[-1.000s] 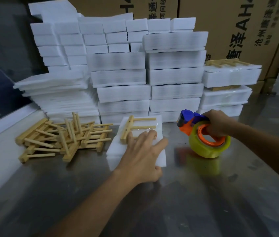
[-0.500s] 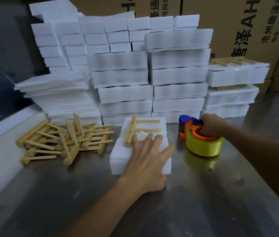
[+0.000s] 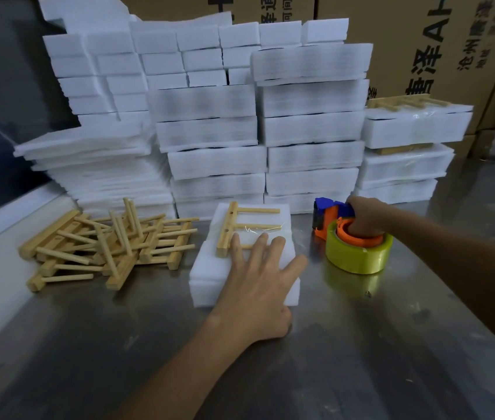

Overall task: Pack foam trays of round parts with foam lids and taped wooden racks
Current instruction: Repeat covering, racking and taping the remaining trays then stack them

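The left hand [image 3: 255, 286] is laid flat on the foam pack [image 3: 210, 280] at the middle of the steel tabletop [image 3: 361, 344]. Its fingers [image 3: 260, 247] are held straight and spread wide, pressed down on the white foam; nothing is gripped by them. The forefinger tip is seen just beside the near end of the wooden rack [image 3: 228, 228], which lies flat on top of the pack under a strip of clear tape [image 3: 263, 228]. Whether the rack's nearest peg is touched by the fingertips cannot be told.

The tape dispenser [image 3: 332, 218], orange with a blue head, is rested on the tabletop just right of the pack, apart from it. It is held by the right hand [image 3: 364, 216], whose fingers are curled down into the orange core of the yellow tape roll [image 3: 358, 253].

A loose heap of wooden racks [image 3: 107, 247] is seen on the tabletop to the left of the pack. Behind, stacks of white foam packs [image 3: 310, 131] are piled against cardboard boxes [image 3: 422, 40]. On the right-hand stack [image 3: 413, 131], wrapped packs are seen with a rack on top.
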Tool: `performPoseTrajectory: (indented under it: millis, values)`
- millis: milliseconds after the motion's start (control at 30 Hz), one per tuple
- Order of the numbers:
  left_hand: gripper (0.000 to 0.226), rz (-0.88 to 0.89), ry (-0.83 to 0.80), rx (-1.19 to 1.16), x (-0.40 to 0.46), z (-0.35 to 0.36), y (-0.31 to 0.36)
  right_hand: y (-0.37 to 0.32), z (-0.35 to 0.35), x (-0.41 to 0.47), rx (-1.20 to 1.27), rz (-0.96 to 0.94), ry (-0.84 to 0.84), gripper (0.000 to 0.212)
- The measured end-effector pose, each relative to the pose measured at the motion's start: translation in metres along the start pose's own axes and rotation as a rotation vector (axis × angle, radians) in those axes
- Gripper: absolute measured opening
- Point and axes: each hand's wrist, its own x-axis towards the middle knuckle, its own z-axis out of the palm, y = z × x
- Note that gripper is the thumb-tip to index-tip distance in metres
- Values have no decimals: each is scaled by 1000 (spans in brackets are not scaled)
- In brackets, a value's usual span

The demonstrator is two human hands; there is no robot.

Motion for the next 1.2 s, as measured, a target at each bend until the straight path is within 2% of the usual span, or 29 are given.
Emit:
performPoseTrajectory:
  millis: [100, 200, 267, 333, 400, 433, 500, 600, 700, 767, 833, 900, 967, 1067, 1133, 1200]
  values:
    - [67, -2, -5, 4, 0, 0, 1, 0, 0, -4, -18, -51, 56, 58]
    - [68, -6, -10, 8, 0, -1, 0, -3, -8, -12, -32, -37, 42, 69]
    - [69, -8, -18, 7, 1, -1, 0, -5, -21, -23, 37, -43, 92, 75]
    - [70, -11, -28, 10, 1, -1, 1, -12, -30, -36, 269, -140, 309, 62]
    - [71, -12, -32, 12, 1, -1, 1, -30, -29, -55, 514, -226, 542, 38]
    - [71, -12, -30, 12, 1, -1, 1, -41, -26, -65, 603, -225, 569, 31]
    - [71, -15, -24, 7, 0, -1, 0, -64, -12, -83, 738, -159, 437, 32]
    - [72, -30, -23, -19, -1, -2, 0, -86, 15, -101, 922, 50, 99, 50]
    - [77, -39, -52, -34, 0, -2, 0, -94, 33, -106, 1165, 194, -18, 51]
    - [77, -41, -62, -26, 0, -2, 1, -96, 40, -104, 1354, 262, -6, 40]
    - [77, -38, -63, -20, 0, -1, 0, -95, 44, -100, 1447, 302, 110, 30]
    - [75, -37, -63, -18, 0, -1, 0, -93, 47, -97, 1420, 313, 249, 24]
    - [75, -34, -61, -11, 0, -1, 0, -92, 49, -97, 1351, 286, 300, 22]
    - [74, -33, -51, -6, 1, -1, 1, -92, 48, -98, 1321, 245, 313, 32]
    - [75, -38, -50, -4, 1, 0, 1, -93, 45, -100, 1280, 223, 276, 45]
    - [78, -39, -53, -1, 1, 0, 2, -96, 43, -99, 1271, 213, 239, 50]
